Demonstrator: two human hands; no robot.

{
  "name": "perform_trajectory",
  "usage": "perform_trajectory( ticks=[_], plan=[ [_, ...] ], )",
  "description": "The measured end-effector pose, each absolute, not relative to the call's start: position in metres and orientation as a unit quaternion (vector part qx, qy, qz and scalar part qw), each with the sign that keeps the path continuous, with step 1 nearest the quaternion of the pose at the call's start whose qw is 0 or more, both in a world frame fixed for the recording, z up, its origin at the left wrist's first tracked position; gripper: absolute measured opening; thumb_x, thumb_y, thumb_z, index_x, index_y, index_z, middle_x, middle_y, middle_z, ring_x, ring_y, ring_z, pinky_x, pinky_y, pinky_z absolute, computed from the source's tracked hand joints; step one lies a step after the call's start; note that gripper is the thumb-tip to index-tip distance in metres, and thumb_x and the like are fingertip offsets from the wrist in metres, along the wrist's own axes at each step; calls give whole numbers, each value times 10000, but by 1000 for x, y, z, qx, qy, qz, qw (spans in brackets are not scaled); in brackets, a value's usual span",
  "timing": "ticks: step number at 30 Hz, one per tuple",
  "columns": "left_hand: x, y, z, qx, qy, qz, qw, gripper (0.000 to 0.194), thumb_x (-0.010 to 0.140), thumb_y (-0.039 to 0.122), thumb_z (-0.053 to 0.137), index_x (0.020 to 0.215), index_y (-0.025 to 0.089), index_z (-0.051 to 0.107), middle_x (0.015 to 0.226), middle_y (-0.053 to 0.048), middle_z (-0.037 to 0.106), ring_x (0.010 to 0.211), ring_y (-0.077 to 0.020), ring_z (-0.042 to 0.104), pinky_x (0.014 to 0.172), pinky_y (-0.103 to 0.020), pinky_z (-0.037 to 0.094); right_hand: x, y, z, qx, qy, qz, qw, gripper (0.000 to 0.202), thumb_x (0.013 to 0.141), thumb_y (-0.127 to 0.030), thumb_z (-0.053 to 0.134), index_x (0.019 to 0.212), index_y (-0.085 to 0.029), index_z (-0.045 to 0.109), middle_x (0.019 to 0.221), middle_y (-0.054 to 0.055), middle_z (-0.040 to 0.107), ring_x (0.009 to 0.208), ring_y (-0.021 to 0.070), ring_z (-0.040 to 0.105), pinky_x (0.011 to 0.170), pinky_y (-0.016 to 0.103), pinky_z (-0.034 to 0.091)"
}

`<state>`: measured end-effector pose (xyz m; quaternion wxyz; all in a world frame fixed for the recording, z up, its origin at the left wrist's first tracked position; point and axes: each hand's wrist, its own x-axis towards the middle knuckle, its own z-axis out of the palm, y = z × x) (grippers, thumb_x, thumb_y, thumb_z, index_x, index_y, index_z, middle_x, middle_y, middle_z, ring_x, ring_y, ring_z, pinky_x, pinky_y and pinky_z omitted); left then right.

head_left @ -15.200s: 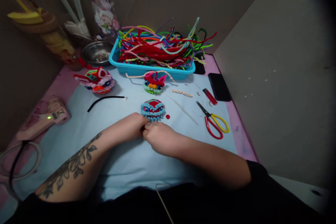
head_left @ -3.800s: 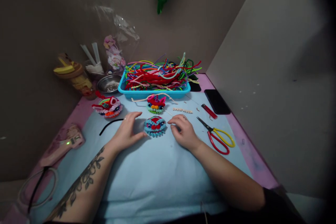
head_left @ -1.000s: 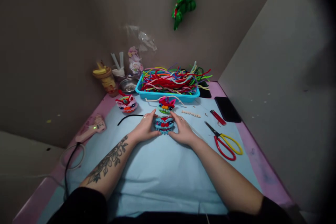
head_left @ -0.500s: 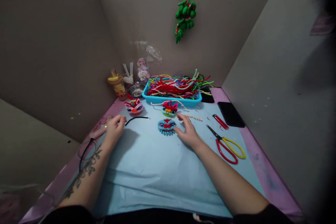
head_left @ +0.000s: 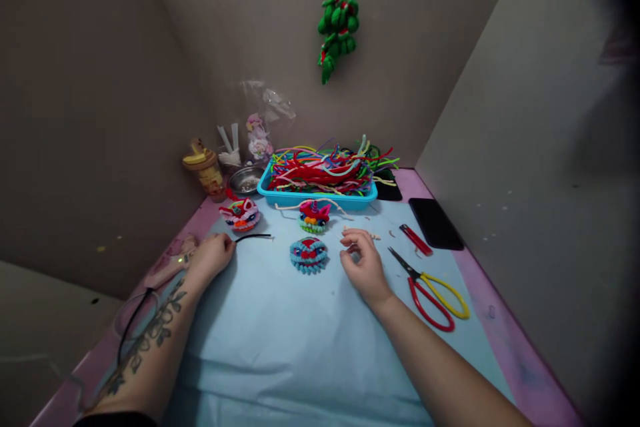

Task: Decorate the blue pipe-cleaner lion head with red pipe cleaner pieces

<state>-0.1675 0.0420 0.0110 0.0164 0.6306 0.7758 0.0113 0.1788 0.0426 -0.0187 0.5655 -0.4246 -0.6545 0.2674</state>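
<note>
The left hand (head_left: 213,257) lies on the blue mat (head_left: 280,333), its curled fingers touching the end of the black pipe cleaner (head_left: 253,237). The blue-and-red figure (head_left: 309,255) lies between the hands, touched by neither. The right hand (head_left: 365,267) is half open beside it; whether it holds anything, I cannot tell.

Single head-worn view, forward and down over table (head_left: 280,347).

Three pipe-cleaner heads (head_left: 309,255) sit in front of one blue tray (head_left: 317,198); beside it, one pair of scissors (head_left: 431,283), one lighter (head_left: 413,239), one phone (head_left: 435,223), one bowl (head_left: 245,180), one glue gun (head_left: 169,267)
</note>
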Motion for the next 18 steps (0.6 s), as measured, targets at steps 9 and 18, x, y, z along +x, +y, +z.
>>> perform_trajectory(
  ticks=[9,18],
  plan=[
    [-120,38,37,691,697,135,137,270,841,416,382,769,190,511,653,-9,586,602,-165,537,557,-256,369,177,35,-14,-429,-670,294,530,218,735,-68,489,871,-215,573,1006,58,556,952,186,550,735,291,464],
    [-28,149,94,741,655,144,-31,237,850,359,453,844,183,613,832,-56,682,766,-199,614,613,-262,396,175,36,-13,-440,-679,293,510,180,757,-100,504,867,-210,593,1011,69,544,956,187,553,749,289,471]
  ],
)
